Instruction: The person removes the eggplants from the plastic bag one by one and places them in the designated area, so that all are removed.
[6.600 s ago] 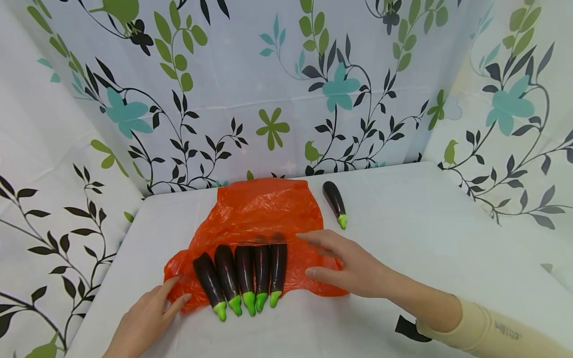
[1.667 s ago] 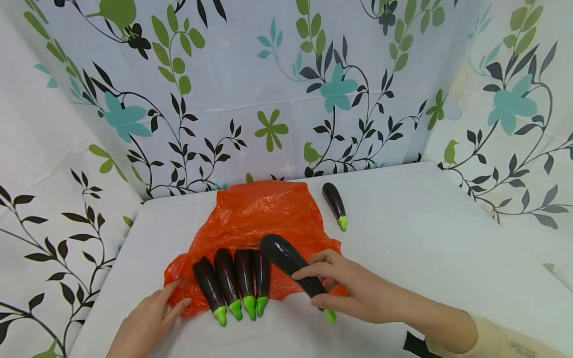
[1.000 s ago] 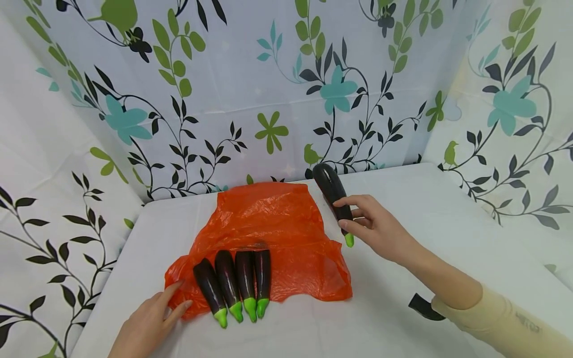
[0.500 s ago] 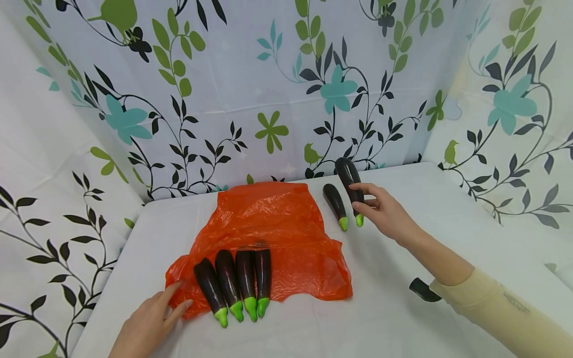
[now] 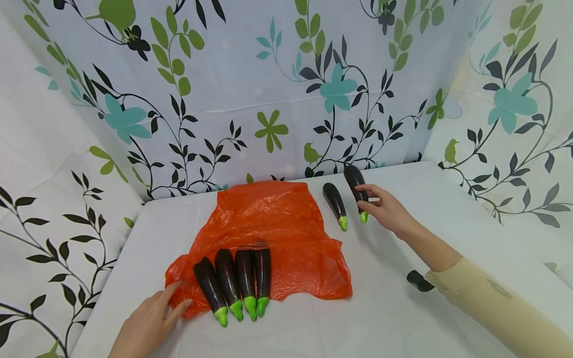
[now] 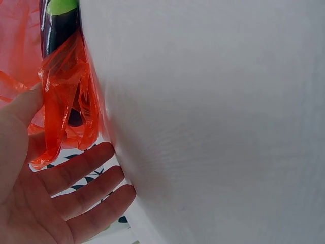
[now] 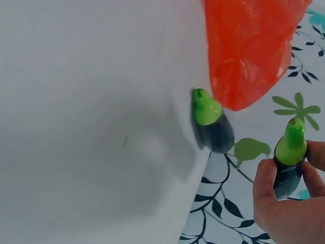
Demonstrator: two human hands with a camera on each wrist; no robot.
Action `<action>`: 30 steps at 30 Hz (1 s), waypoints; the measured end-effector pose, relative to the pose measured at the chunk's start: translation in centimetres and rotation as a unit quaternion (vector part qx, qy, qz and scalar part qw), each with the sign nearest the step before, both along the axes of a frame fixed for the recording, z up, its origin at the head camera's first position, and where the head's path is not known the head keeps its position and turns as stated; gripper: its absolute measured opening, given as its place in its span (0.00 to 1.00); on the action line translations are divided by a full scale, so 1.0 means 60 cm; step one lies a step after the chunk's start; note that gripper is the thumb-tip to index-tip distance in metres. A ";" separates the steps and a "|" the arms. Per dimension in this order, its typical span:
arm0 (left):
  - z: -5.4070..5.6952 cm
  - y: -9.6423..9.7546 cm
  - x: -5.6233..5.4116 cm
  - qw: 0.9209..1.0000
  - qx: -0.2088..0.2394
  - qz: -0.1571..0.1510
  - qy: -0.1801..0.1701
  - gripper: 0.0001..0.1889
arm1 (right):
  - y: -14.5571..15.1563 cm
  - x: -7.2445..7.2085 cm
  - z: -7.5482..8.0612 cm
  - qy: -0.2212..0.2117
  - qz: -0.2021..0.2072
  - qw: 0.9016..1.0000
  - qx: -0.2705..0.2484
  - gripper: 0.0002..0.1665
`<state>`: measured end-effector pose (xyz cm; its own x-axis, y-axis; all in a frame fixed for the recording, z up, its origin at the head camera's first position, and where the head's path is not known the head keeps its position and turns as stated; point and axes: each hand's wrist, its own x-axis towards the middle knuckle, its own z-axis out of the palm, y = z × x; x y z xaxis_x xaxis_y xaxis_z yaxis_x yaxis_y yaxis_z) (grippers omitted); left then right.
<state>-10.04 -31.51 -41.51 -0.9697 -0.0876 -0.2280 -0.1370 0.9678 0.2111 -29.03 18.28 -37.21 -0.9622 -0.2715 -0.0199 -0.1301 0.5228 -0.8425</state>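
Observation:
At the far right of the table my right hand point(image 5: 387, 209) grips an eggplant point(image 5: 353, 178) near its green stem end. The right wrist view shows its green tip point(image 7: 292, 147) between thumb and fingers. Just left of it lies another eggplant point(image 5: 333, 200), apart from it. My left hand point(image 5: 145, 318) pinches the left edge of a red plastic bag point(image 5: 268, 214) between thumb and index finger, the other fingers spread in the left wrist view. Several eggplants point(image 5: 229, 278) lie side by side at the bag's mouth, stems toward me.
A white cloth covers the table point(image 5: 429, 199). Behind and at the sides hang white curtains point(image 5: 233, 64) printed with leaves and flowers. A black object point(image 5: 419, 281) shows beside the right sleeve.
My right hand took the rightmost eggplant from the row, carried it back and right over the lone eggplant, and lowered it at that one's right. My left hand stayed at the bag.

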 end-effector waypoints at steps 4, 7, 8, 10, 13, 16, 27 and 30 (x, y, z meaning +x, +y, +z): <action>0.000 0.000 0.000 1.000 -0.001 0.001 0.002 0.43 | 0.001 -0.015 -0.017 -0.007 0.006 1.000 0.007 0.29; -0.001 -0.001 0.000 1.000 -0.001 0.001 0.001 0.43 | 0.001 -0.027 -0.031 -0.012 0.009 1.000 0.008 0.29; -0.001 -0.001 0.000 1.000 -0.001 0.001 0.000 0.43 | 0.000 -0.031 -0.035 -0.013 0.010 1.000 0.009 0.29; -0.002 -0.001 0.000 1.000 0.000 0.001 -0.002 0.43 | -0.001 -0.039 -0.044 -0.017 0.010 1.000 0.008 0.29; -0.003 -0.001 -0.001 1.000 0.001 0.002 -0.002 0.43 | -0.002 -0.050 -0.055 -0.019 0.009 1.000 0.013 0.29; -0.003 -0.001 -0.001 1.000 0.001 0.003 0.000 0.43 | -0.003 -0.059 -0.066 -0.024 0.006 0.999 0.022 0.28; -0.002 -0.001 0.000 1.000 0.000 0.001 0.002 0.43 | -0.014 -0.078 -0.093 -0.022 0.003 0.997 0.068 0.26; -0.002 -0.002 0.000 1.000 -0.001 0.000 0.004 0.42 | -0.019 -0.080 -0.094 -0.015 0.005 0.997 0.077 0.26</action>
